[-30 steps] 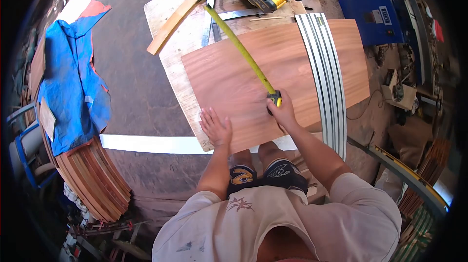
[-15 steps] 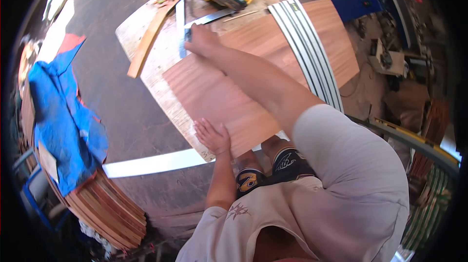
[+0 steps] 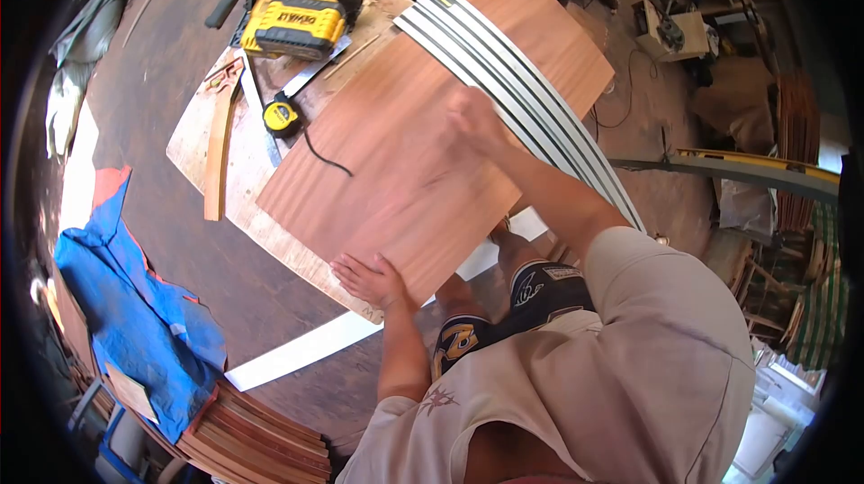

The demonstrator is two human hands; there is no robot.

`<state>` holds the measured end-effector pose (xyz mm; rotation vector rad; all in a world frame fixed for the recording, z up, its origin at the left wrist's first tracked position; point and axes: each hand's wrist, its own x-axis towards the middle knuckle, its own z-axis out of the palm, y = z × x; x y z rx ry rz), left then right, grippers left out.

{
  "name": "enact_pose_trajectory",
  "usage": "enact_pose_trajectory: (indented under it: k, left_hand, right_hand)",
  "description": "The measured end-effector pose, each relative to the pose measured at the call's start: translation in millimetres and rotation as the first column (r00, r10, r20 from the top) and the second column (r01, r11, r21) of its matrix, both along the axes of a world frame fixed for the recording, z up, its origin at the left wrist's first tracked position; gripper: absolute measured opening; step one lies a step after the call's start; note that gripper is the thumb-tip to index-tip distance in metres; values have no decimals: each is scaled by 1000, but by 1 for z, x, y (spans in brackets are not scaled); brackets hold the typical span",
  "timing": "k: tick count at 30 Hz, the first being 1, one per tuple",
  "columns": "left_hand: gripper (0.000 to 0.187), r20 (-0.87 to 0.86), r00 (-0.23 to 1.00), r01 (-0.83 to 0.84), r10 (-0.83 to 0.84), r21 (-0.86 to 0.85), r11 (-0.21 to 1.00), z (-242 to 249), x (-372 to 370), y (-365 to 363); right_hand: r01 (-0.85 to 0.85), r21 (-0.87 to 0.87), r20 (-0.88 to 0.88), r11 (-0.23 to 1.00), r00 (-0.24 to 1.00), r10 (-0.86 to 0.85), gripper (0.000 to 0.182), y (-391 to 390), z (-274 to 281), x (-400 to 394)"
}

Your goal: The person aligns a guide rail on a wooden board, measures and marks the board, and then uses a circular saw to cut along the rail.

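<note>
A reddish-brown wood panel (image 3: 387, 151) lies on a pale, rough board (image 3: 193, 151). My left hand (image 3: 371, 281) rests flat near the panel's near left edge, fingers stretched out. Over the panel, close to a long silver guide rail (image 3: 531, 106), my right hand (image 3: 475, 119) is smeared by motion, so its fingers cannot be made out. A yellow and black tape measure (image 3: 282, 117) sits by the panel's left edge, its black strap trailing onto the wood. Beyond it is a yellow cordless circular saw (image 3: 292, 20).
A narrow wood strip (image 3: 218, 155) and a metal square (image 3: 306, 74) lie on the pale board. Blue cloth (image 3: 135, 313) covers part of a stack of wood strips (image 3: 256, 439) at lower left. A cable (image 3: 621, 115) hangs at the right.
My right hand has left the tape measure and moved back across the panel toward the guide rail. My left hand stays on the panel edge. The view has shifted.
</note>
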<state>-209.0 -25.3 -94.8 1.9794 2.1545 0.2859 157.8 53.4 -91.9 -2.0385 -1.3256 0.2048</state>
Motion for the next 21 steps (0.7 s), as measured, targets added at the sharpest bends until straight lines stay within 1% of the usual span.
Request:
enact_pose_trajectory:
  k: [1,3,5,7,8,9,11,12,13,14,15,16,17,19,21]
  left_hand:
    - [72,-17,1000,-9,9,-15,1000,0,0,0]
    - [72,-32,999,-5,5,-14,1000,-2,2,0]
    - [73,-53,999,-6,5,-16,1000,-2,3,-3]
    - [74,-59,997,-45,43,-40,998,-2,7,-3]
    - [73,-52,998,-21,21,5,1000,-10,3,-5]
    - [73,-58,998,6,-6,9,1000,-12,2,-6]
    - [72,-163,986,-37,25,-71,997,-10,7,-6]
    - [74,-226,973,-86,47,-169,982,-8,11,-4]
    - [74,-237,971,-73,34,-161,984,-9,17,1]
    - [75,-265,962,-113,57,-201,973,-11,23,4]
    - [76,-295,952,-158,83,-241,957,-14,29,4]
    - [79,-272,962,-84,13,-253,964,-14,42,5]
    - [79,-280,960,-88,16,-247,965,-17,57,5]
    - [85,-219,961,94,-166,-307,947,-15,101,8]
    - [101,-246,950,65,-192,-447,892,3,161,10]
  right_hand:
    - [78,-69,61,995,995,-74,53,-34,12,31]
    - [206,-152,191,967,966,-175,52,-99,23,87]
    - [247,-195,230,949,952,-200,52,-147,36,119]
    - [268,-198,192,943,954,-231,52,-173,39,138]
    - [249,-167,175,954,960,-220,51,-182,40,143]
    - [233,-136,158,963,965,-211,50,-189,44,144]
    - [254,-88,63,963,967,-249,49,-197,47,148]
    - [258,-74,27,963,966,-257,48,-201,50,151]
    - [259,-60,-10,964,966,-260,48,-204,53,155]
    - [271,-60,-67,961,959,-274,49,-208,55,159]
    - [279,-61,-81,958,956,-283,49,-214,55,163]
    - [284,-80,-84,955,953,-290,49,-219,55,169]
    - [283,-97,-86,954,953,-292,50,-223,55,176]
    - [263,-116,-98,958,957,-274,51,-231,56,190]
    - [254,-152,-122,955,954,-273,51,-236,54,203]
